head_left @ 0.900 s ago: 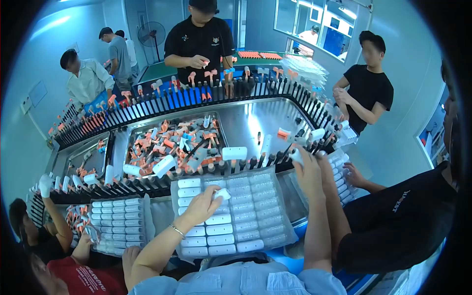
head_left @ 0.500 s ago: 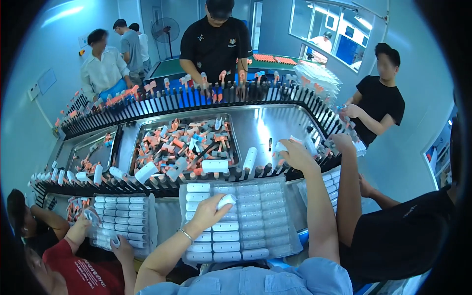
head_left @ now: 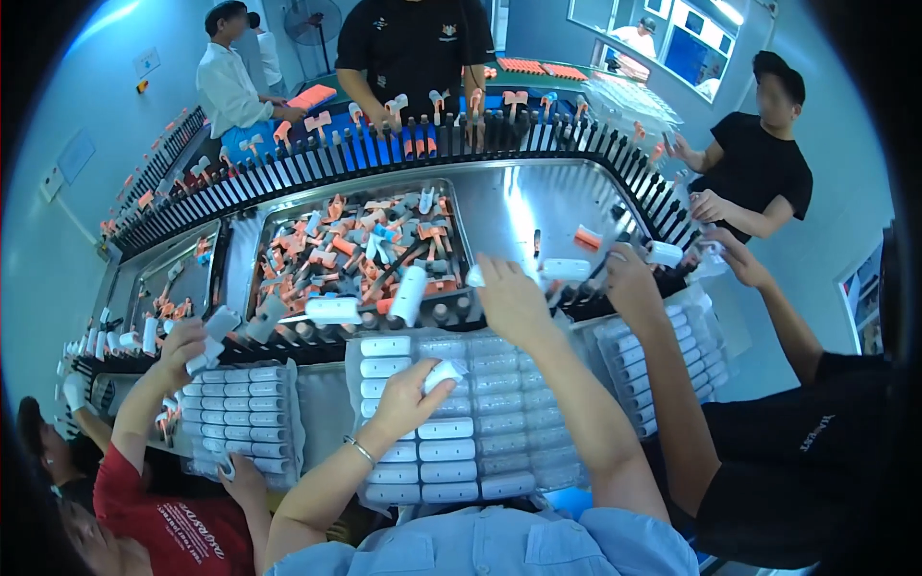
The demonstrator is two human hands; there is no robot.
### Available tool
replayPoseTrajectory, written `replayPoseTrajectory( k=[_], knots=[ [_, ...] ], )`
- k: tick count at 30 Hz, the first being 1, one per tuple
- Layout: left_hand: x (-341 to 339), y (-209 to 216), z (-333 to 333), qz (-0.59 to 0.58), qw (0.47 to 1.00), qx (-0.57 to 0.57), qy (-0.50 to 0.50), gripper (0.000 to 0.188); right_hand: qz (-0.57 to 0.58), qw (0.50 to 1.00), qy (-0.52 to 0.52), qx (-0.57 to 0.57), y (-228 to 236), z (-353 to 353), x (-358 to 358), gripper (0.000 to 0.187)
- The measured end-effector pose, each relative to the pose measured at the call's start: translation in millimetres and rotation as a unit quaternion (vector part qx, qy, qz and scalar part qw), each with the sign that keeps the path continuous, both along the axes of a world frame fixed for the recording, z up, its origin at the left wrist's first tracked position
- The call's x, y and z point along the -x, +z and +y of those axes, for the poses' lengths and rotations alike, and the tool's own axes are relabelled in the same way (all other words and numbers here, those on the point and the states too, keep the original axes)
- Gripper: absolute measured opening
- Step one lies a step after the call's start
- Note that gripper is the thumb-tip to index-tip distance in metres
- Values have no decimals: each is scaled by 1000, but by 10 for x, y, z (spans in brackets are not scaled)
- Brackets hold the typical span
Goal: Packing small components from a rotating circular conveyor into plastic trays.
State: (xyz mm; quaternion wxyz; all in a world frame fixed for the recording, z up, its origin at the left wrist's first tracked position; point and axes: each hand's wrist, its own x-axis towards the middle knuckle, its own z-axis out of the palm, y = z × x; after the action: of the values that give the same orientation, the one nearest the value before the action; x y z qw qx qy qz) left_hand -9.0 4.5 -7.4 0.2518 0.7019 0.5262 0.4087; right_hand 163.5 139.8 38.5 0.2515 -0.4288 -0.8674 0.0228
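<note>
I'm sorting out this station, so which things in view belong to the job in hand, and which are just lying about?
Seemingly in use:
crumpled-looking white piece in the left hand
partly hidden white piece at the right hand
plastic tray
white shells in it
near row of black pegs

Seemingly just lying about:
orange part on the metal surface
heaped mixed parts
standing fan

Small white item (head_left: 448, 372), held over clear tray (head_left: 501, 403)

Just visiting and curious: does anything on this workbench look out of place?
Perhaps: a small, plastic-looking orange-and-white piece and a thin black stick lie on the shiny silver metal surface, apart from the jumbled heap of orange, grey and white parts. They look like strays. I see no clear damage.
</note>
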Motion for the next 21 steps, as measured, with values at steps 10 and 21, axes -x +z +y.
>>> replayPoseTrajectory(
  k=[10, 21],
  knots=[
    [13, -183, 52, -143, 987, 67, -16, 25, 103, 983, 151, 24, 108, -711, -137, 40],
    [-75, -119, 68, -212, 969, 125, -31, 20, 15, 956, 214, 198, -331, -1989, -999, 21]
  ],
)
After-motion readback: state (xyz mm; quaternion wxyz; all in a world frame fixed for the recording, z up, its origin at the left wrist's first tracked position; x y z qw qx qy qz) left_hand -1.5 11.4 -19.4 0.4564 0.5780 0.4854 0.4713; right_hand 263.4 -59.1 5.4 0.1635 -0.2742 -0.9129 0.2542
